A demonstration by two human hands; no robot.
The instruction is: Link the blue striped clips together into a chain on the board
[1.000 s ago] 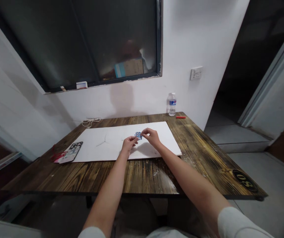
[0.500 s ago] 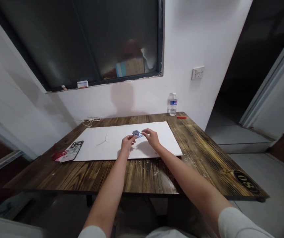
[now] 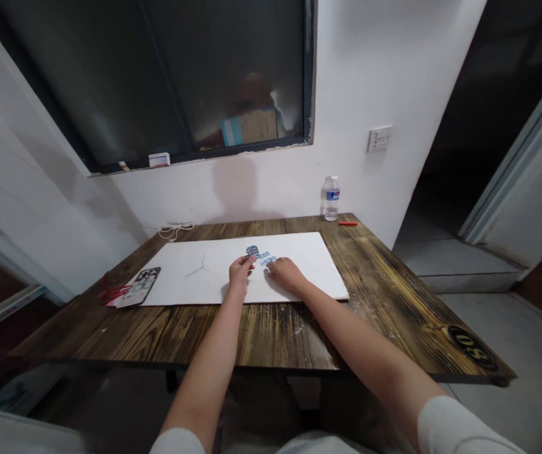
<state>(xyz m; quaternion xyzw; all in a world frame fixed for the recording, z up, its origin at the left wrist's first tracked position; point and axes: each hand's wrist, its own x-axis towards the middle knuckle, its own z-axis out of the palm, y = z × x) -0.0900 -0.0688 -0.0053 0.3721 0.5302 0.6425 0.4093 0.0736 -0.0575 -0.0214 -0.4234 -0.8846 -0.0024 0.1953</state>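
My left hand (image 3: 241, 272) is closed in a pinch on a small blue-and-grey striped piece (image 3: 253, 252), held just above a white board (image 3: 224, 277). What the piece is made of is too small to tell. Low over the board, my right hand (image 3: 286, 273) has its fingers curled together, the tips at some small blue-and-white pieces (image 3: 268, 259). Whether a piece is between those fingertips is hidden.
On the wooden table (image 3: 171, 334) a patterned phone (image 3: 139, 287) and a red item (image 3: 114, 294) lie at the board's left. Thin dark strands (image 3: 201, 267) rest on the board. Behind are a white cord (image 3: 176, 228), a water bottle (image 3: 332, 199) and a red stick (image 3: 348, 223).
My right hand has moved away from the striped piece, down to the blue-and-white pieces on the board. My left hand, with the striped piece, has shifted slightly left.
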